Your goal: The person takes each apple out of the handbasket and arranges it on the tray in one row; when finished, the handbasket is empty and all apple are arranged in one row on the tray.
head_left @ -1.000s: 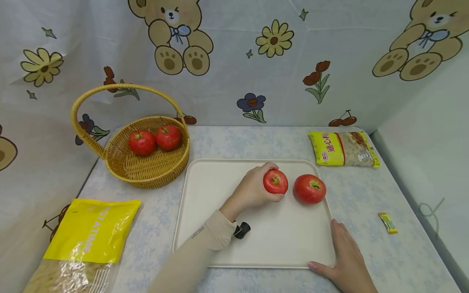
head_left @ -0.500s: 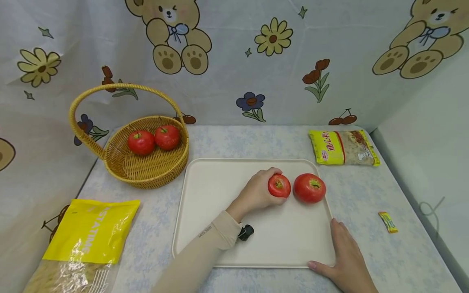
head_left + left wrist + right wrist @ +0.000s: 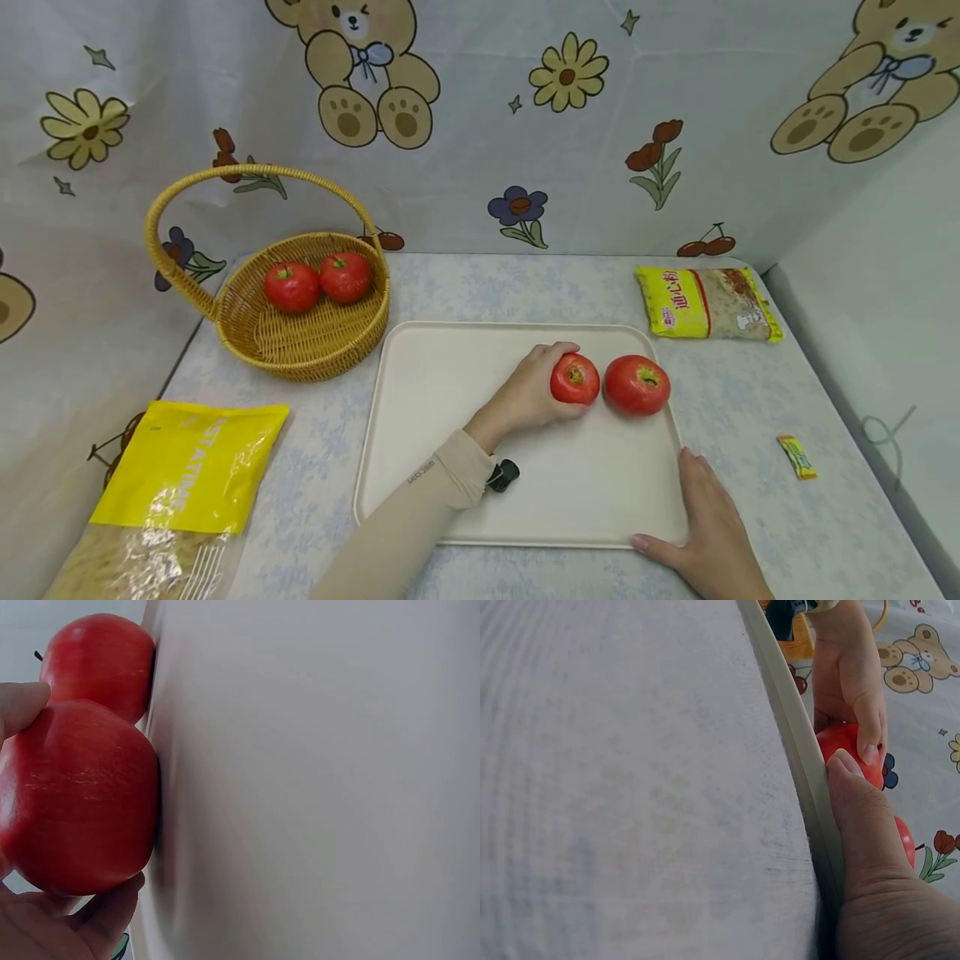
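My left hand curls its fingers and thumb round a red apple on the white tray. In the left wrist view that apple sits low on the tray, close against a second red apple. This second apple stands just to its right in the head view, near the tray's right edge. At the tray's front right corner rests my right hand, fingers straight along the side and thumb at the front rim.
A yellow wicker basket with a tall handle holds two red apples at the back left. Pasta bags lie at the front left and back right. A small yellow packet lies right of the tray.
My left hand has moved the apple rightward and slightly toward me, up beside the other apple, and then nearly stopped. The right hand stays at the tray corner.
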Available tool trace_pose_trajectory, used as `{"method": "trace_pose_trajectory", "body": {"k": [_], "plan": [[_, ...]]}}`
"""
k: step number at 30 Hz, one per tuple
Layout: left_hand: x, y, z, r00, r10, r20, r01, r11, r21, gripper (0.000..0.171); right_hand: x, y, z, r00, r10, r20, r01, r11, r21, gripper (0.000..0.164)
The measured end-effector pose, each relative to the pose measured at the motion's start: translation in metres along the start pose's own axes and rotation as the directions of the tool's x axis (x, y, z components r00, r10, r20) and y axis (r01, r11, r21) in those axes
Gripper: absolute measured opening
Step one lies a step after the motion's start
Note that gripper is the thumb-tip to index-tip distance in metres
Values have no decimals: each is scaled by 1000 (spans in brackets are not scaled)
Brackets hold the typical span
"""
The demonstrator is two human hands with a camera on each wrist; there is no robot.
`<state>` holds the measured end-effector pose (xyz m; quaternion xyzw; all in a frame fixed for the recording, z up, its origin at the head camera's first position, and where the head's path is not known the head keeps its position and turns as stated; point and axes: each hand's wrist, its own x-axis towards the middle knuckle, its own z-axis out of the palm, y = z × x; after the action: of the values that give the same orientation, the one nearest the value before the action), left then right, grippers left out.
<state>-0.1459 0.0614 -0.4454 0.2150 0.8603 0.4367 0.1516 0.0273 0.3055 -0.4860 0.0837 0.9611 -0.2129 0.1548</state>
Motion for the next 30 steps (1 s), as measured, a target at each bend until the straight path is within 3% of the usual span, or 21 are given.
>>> {"method": "trace_pose_trajectory", "body": {"k": [6, 11, 16, 21, 24, 26, 28, 30], "plan": [[-3, 1, -3, 1000, -2, 5, 2, 1000, 12, 82, 1, -1, 1, 1000, -3, 2, 3, 1000, 6, 150], [-11, 3, -15, 1000, 5, -9, -5, 999, 35, 86, 2, -1, 0, 1000, 15, 26, -16, 1000, 6, 151], [-26, 6, -46, 997, 21, -69, -21, 1000, 12, 83, 4, -2, -1, 997, 49, 57, -48, 999, -20, 152], [-49, 5, -94, 984, 8, -178, -15, 999, -40, 70, 4, -3, -1, 997, 51, 58, -49, 998, -24, 152], [-62, -2, -125, 960, 7, -281, -24, 998, -56, 65, 4, -3, -2, 997, 51, 54, -49, 998, -25, 152], [-69, -10, -146, 932, 0, -363, -29, 997, -74, 63, 4, -3, -2, 997, 54, 53, -52, 998, -33, 153], [-75, -20, -167, 887, -16, -461, -20, 997, -73, 63, 4, -3, -2, 997, 59, 57, -57, 998, -35, 153], [-81, -32, -187, 827, -59, -559, 22, 997, -72, 63, 4, -3, -1, 996, 66, 62, -63, 997, -37, 153]]}}
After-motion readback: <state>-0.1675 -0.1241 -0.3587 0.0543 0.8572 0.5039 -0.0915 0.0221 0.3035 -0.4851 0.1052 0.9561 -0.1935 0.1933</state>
